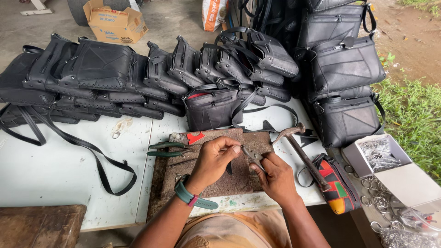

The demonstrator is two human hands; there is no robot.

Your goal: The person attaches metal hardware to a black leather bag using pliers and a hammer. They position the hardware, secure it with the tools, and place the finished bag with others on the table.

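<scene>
My left hand [215, 158] and my right hand [273, 177] meet over a brown stone slab [206, 181] on the white table [69, 160]. Together their fingertips pinch a small metal ring or buckle piece [251, 155] with a short black strap end hanging below it. A teal watch sits on my left wrist. A hammer [301, 154] lies just right of my right hand, head up. Green-handled pliers [167, 149] rest at the slab's left edge, left of my left hand.
Rows of black leather bags [151, 73] are stacked along the table's far side, one standing bag [211, 108] just behind the slab. Loose black straps [92, 151] trail left. A colourful pouch [337, 183], a box of metal rings [381, 154] and loose rings lie right. Cardboard box behind.
</scene>
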